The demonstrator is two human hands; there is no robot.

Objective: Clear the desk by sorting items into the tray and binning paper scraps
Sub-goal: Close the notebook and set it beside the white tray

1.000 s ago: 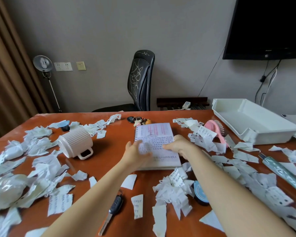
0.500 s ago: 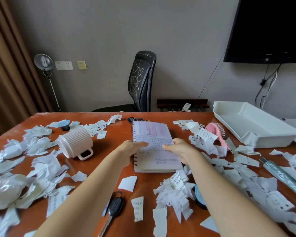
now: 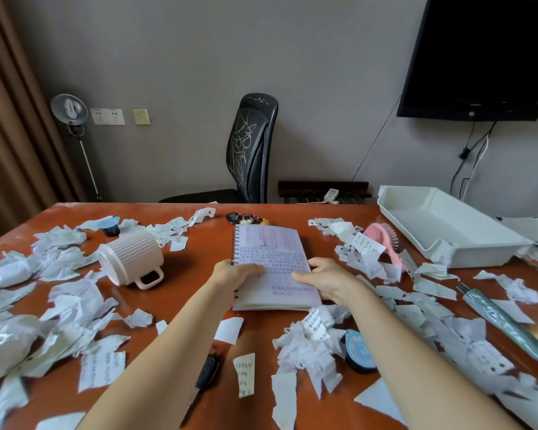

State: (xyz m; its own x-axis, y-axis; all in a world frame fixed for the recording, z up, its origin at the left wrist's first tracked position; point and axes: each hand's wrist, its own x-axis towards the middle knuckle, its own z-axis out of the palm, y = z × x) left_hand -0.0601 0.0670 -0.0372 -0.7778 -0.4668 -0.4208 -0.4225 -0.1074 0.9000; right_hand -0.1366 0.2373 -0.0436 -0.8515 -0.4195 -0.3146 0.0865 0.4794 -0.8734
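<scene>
My desk (image 3: pixel 193 274) bears scraps (image 3: pixel 72 293) all over, a tipped mug (image 3: pixel 131 259), notebook (image 3: pixel 271 243), brush (image 3: pixel 382 237), keys (image 3: pixel 249 218), tape (image 3: pixel 357 352), car key (image 3: pixel 207 372) and tray (image 3: pixel 457 254).

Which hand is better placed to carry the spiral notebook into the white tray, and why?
Right, probably. The right hand holds the notebook by its free edge, on the side where the tray sits; the left hand, at the spiral binding, would have to cross over.

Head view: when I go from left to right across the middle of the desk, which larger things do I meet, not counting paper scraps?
Ribbed mug → left hand → spiral notebook → right hand → pink hairbrush → white tray.
</scene>
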